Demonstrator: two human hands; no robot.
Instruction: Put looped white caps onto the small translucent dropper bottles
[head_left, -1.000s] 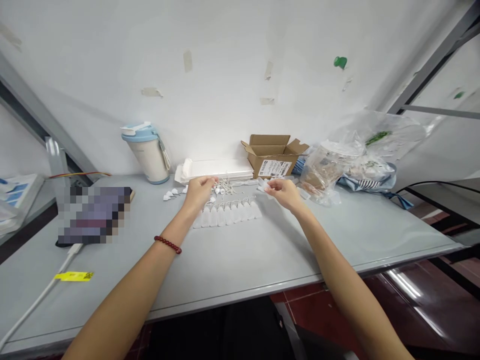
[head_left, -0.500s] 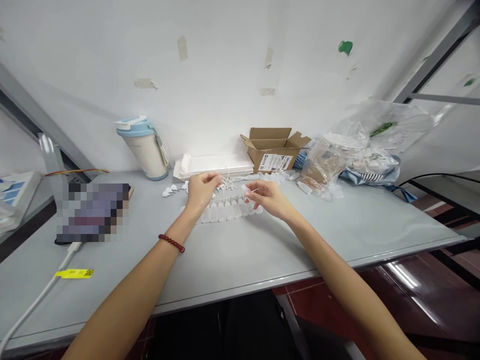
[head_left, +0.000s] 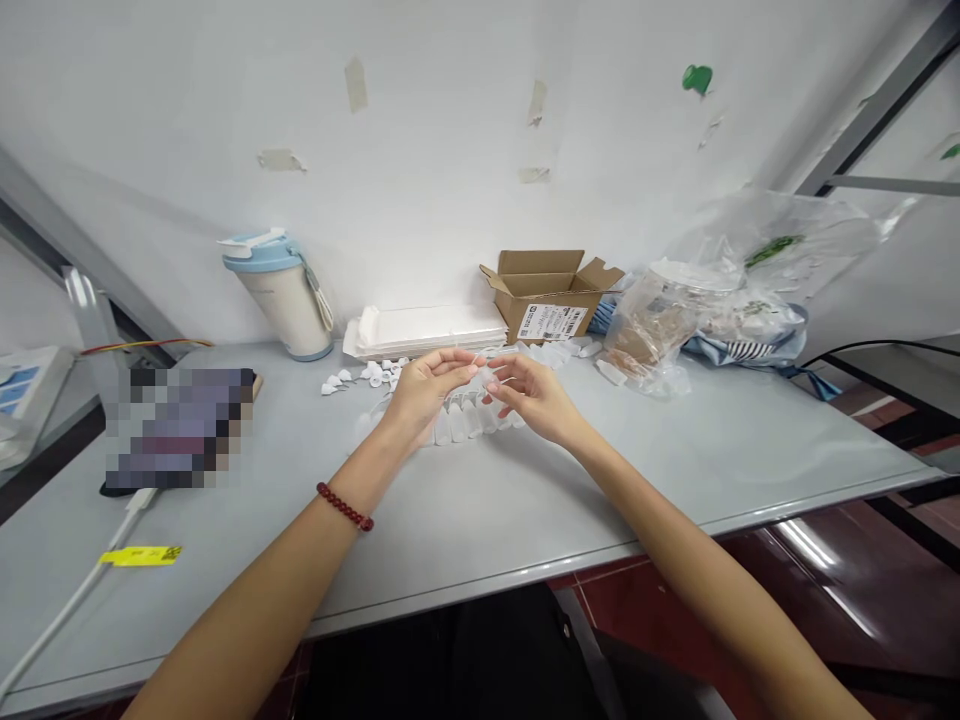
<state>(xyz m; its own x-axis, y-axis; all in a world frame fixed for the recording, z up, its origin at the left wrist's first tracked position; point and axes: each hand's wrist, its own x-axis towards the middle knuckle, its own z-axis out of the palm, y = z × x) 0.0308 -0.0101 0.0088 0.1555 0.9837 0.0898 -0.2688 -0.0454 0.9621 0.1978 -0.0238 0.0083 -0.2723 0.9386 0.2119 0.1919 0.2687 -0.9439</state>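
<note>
Left of centre, loose white caps [head_left: 375, 373] lie just beside the left hand [head_left: 426, 397], whose grip is narrow; what it pinches I can't tell. Mid-frame, above a row of translucent bottles [head_left: 459, 424], a small translucent piece [head_left: 484, 380] is between both hands, long axis unclear, nearer the right hand [head_left: 538, 402], whose narrow grip appears to hold it.

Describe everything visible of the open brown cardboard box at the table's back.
The open brown cardboard box stands upright on the grey table, near the white wall. Its back flap is up; its side flaps lean outward. A white printed label covers much of the front. Translucent whitish plastic pieces lie before it, a flat white stack to its left; contact with either is unclear. Its inside bottom is hidden.
</note>
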